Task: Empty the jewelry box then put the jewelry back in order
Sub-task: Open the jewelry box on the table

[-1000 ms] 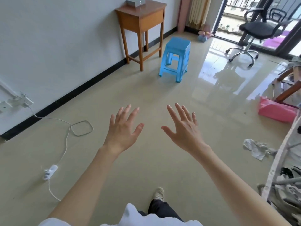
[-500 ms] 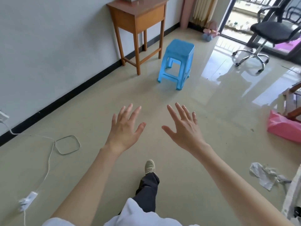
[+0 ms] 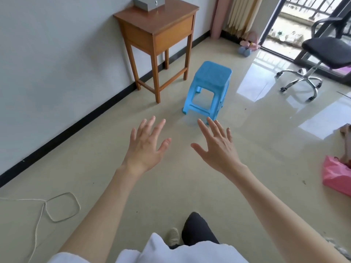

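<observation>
Grey boxy jewelry box (image 3: 148, 3) on wooden worktop (image 3: 157, 21); left hand (image 3: 146, 147), right hand (image 3: 218, 149): grip spread, over glossy tile floor (image 3: 190, 186).

A wooden side table (image 3: 157, 33) stands against the grey wall (image 3: 57, 63), a blue stool (image 3: 209, 86) beside it on glossy floor (image 3: 266, 141).

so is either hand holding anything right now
Nothing is held: the left hand and the right hand are both open, fingers spread, in the air above the floor.
</observation>
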